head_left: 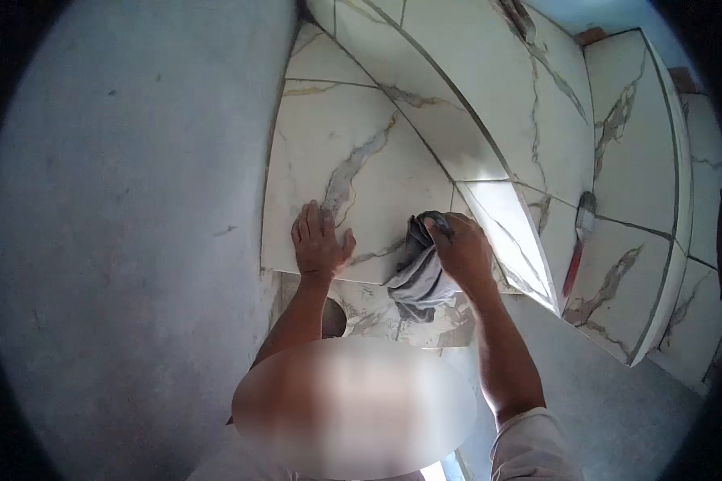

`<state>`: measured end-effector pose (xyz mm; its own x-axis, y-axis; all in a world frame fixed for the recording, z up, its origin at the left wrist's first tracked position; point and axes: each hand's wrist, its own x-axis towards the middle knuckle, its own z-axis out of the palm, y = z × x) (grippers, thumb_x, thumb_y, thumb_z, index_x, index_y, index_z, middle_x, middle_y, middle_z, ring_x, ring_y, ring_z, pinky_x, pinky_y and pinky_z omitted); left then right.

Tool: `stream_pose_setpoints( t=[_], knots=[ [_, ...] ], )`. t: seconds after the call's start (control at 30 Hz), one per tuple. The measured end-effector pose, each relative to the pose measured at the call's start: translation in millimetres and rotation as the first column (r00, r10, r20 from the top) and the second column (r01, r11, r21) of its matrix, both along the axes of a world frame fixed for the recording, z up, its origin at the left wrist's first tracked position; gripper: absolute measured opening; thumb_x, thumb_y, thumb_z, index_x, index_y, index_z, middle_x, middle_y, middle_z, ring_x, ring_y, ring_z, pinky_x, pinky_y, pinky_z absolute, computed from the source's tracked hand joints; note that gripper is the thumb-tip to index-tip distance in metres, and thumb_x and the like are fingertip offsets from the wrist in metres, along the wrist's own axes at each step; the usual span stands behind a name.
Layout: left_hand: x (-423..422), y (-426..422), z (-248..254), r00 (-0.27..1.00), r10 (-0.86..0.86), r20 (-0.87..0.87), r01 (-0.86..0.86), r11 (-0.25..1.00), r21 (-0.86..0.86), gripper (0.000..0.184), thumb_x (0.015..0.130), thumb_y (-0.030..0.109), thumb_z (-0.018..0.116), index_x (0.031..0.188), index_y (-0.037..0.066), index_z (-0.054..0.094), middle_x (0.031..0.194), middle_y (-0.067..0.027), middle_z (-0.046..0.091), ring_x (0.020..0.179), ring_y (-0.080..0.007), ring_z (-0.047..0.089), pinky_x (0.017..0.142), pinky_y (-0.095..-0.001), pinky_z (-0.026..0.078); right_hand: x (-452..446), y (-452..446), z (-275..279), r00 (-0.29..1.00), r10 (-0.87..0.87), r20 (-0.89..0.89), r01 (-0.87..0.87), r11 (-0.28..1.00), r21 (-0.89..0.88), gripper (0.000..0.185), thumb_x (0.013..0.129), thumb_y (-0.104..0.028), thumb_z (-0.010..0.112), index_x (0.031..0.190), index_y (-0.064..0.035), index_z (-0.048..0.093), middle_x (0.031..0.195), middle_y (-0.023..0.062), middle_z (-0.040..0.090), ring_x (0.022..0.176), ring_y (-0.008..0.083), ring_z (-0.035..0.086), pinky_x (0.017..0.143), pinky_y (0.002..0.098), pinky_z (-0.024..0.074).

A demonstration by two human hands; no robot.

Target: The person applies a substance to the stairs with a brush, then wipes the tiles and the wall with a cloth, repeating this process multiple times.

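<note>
My left hand point(319, 242) lies flat on a white marble-patterned tile point(305, 152), fingers stretched out and apart. To its right, my right hand point(461, 248) is closed round a bunched grey cloth point(425, 280) near the tile's edge. The loose end of the cloth hangs down over the front edge of the tile. Part of the cloth is hidden under my right fingers.
A paintbrush point(579, 240) with a red handle lies on the tiled surface at the right. Dark joint lines run between the tiles. A raised tiled edge point(509, 228) catches bright light. A plain grey wall point(136, 200) stands at the left.
</note>
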<state>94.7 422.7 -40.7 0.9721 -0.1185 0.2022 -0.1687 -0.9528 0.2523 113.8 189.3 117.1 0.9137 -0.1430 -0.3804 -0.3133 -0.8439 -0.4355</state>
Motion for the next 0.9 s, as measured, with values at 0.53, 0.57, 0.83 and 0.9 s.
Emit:
stream_pose_setpoints(
  t=[0.53, 0.57, 0.83, 0.9],
  knots=[
    [-7, -33, 185, 0.679, -0.506, -0.531, -0.267, 0.504, -0.822, 0.042, 0.085, 0.036, 0.07, 0.107, 0.001, 0.064, 0.093, -0.0072, 0.068, 0.084, -0.016, 0.061, 0.078, -0.0334, 0.049, 30, 25, 96, 0.916, 0.399, -0.033, -0.352, 0.842, 0.408, 0.039, 0.091, -0.039, 0.062, 0.097, -0.0017, 0.068, 0.079, 0.0178, 0.067, 0.068, 0.0256, 0.063, 0.067, 0.04, 0.0488],
    [-5, -32, 184, 0.715, -0.455, -0.531, -0.319, 0.464, -0.827, 0.037, 0.087, 0.034, 0.068, 0.104, 0.001, 0.066, 0.085, -0.0057, 0.068, 0.076, -0.0128, 0.06, 0.073, -0.0305, 0.05, 38, 22, 88, 0.928, 0.373, 0.013, -0.338, 0.825, 0.454, 0.039, 0.089, -0.041, 0.065, 0.098, -0.003, 0.068, 0.078, 0.0154, 0.068, 0.068, 0.0237, 0.063, 0.067, 0.0393, 0.05],
    [84, -17, 145, 0.837, 0.224, -0.5, -0.426, -0.308, -0.851, 0.035, 0.095, 0.031, 0.057, 0.101, -0.003, 0.064, 0.086, -0.0061, 0.062, 0.075, -0.0136, 0.056, 0.07, -0.0319, 0.048, 195, -66, 44, 0.778, 0.265, 0.569, -0.3, 0.953, -0.034, 0.056, 0.088, -0.055, 0.058, 0.125, -0.0131, 0.058, 0.124, 0.0171, 0.057, 0.109, 0.029, 0.057, 0.093, 0.0409, 0.0468],
    [128, -23, 128, 0.847, 0.279, -0.452, -0.394, -0.242, -0.887, 0.037, 0.095, 0.031, 0.056, 0.103, -0.005, 0.063, 0.088, -0.0082, 0.062, 0.078, -0.0157, 0.056, 0.072, -0.0328, 0.047, 217, -70, 32, 0.688, 0.41, 0.599, -0.326, 0.912, -0.25, 0.06, 0.09, -0.058, 0.054, 0.133, -0.0159, 0.052, 0.137, 0.0171, 0.049, 0.122, 0.0312, 0.05, 0.102, 0.0433, 0.0416]
  ],
)
